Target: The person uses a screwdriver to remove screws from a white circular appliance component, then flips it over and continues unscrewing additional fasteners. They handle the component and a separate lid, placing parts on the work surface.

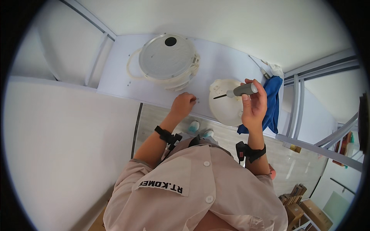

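A pale button-up shirt [200, 188] fills the foreground. Beyond it, the left hand [183, 104] rests loosely curled on the white table [115, 77] beside small screws [195, 100], while the right hand [254, 104] grips a grey-handled screwdriver [241, 91] over a white round housing [225, 102]. Farther back sits the lidded white appliance [167, 61]. Fastener work appears underway; the tip must next meet a screw squarely.

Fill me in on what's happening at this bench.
A person stands at a white table. The right hand holds a grey-handled screwdriver above a round white housing. The left hand rests fingertips-down on the table beside small screws. A white appliance body sits farther back; a blue cloth lies to the right.
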Available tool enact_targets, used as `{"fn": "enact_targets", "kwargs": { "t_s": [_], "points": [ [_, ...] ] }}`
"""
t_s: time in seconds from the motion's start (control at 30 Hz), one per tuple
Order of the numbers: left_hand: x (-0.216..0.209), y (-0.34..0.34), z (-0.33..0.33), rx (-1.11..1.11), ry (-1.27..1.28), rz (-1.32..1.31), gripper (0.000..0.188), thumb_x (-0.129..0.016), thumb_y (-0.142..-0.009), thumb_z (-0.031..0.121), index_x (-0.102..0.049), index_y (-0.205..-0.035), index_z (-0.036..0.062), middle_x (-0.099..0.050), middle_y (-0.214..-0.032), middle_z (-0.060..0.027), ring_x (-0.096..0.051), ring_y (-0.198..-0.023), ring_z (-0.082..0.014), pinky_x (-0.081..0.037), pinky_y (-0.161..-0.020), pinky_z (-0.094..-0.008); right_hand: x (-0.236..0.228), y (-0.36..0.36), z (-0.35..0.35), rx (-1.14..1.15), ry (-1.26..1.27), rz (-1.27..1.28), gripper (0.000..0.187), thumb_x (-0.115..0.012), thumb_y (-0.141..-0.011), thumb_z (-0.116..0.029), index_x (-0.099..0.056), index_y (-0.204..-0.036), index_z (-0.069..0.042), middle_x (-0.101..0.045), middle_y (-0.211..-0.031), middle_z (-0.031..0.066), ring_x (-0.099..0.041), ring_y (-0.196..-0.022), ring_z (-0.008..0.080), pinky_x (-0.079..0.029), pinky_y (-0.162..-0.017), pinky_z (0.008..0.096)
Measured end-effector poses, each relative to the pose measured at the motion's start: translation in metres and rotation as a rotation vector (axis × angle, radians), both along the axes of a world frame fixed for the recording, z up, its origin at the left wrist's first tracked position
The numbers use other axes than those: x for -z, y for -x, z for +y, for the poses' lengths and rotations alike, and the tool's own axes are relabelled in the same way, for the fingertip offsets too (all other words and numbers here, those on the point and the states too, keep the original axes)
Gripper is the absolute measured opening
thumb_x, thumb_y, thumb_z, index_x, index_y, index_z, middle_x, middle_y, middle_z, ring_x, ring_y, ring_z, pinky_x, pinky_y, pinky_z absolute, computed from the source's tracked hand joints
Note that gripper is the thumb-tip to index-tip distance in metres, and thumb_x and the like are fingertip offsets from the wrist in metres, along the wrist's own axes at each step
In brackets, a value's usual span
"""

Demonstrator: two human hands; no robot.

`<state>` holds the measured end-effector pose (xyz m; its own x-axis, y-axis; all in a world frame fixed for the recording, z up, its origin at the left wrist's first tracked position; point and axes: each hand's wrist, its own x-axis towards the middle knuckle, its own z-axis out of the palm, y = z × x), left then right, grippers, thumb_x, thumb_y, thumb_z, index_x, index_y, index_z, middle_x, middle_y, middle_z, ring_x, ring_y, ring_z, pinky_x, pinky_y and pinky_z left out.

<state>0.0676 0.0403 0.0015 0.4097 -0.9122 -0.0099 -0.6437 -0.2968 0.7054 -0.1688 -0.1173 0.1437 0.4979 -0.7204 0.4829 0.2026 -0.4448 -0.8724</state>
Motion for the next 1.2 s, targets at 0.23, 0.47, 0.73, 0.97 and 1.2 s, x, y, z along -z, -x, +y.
{"fn": "enact_targets", "kwargs": {
  "t_s": [0.23,0.47,0.73,0.97,1.2],
  "points": [
    [-0.032,-0.008,0.002,0.007,-0.044,0.118,0.03,-0.084,-0.088,0.017,-0.075,-0.114,0.0058,-0.074,-0.102,-0.0117,-0.072,-0.096,-0.0336,-0.058,-0.085,-0.0449,-0.001,0.005,-0.005,0.033,0.031,0.009,0.053,-0.068,-0.107,0.0,-0.05,-0.157,0.001,-0.062,-0.147,0.0221,-0.066,-0.133,0.0291,-0.051,-0.116,0.043],
    [-0.077,0.037,-0.038,0.169,0.024,0.094,0.024,-0.083,-0.092,0.019,-0.075,-0.113,0.0109,-0.073,-0.101,-0.0061,-0.073,-0.094,-0.0287,-0.058,-0.079,-0.0424,-0.001,0.025,-0.008,0.182,0.018,0.009,0.063,-0.078,-0.101,0.0,-0.051,-0.157,0.003,-0.064,-0.141,0.0182,-0.066,-0.13,0.0269,-0.052,-0.114,0.0417],
    [-0.062,0.099,-0.09,0.543,0.188,-0.01,0.02,-0.082,-0.093,0.023,-0.077,-0.111,0.0162,-0.074,-0.101,-0.0028,-0.074,-0.094,-0.0279,-0.059,-0.078,-0.0431,-0.01,0.079,-0.007,0.324,0.188,0.219,0.057,-0.089,-0.092,-0.01,-0.063,-0.142,-0.001,-0.063,-0.127,0.0146,-0.065,-0.113,0.0272,-0.055,-0.098,0.0354],
    [-0.048,0.131,-0.112,0.537,0.008,-0.035,0.026,-0.081,-0.092,0.032,-0.078,-0.113,0.0162,-0.075,-0.103,-0.0037,-0.074,-0.096,-0.0316,-0.059,-0.081,-0.0454,-0.007,0.12,0.004,0.25,0.025,0.356,0.043,-0.079,-0.103,-0.011,-0.058,-0.14,-0.003,-0.068,-0.139,0.0149,-0.068,-0.122,0.0248,-0.053,-0.108,0.0387],
    [-0.045,0.14,-0.118,0.493,-0.034,-0.013,0.028,-0.084,-0.089,0.034,-0.08,-0.11,0.0166,-0.076,-0.105,-0.0024,-0.076,-0.096,-0.0301,-0.06,-0.081,-0.044,-0.004,0.129,0.009,0.211,-0.099,0.261,0.044,-0.076,-0.106,-0.015,-0.055,-0.143,-0.003,-0.068,-0.14,0.016,-0.07,-0.123,0.0248,-0.057,-0.107,0.0393]
  ]
}}
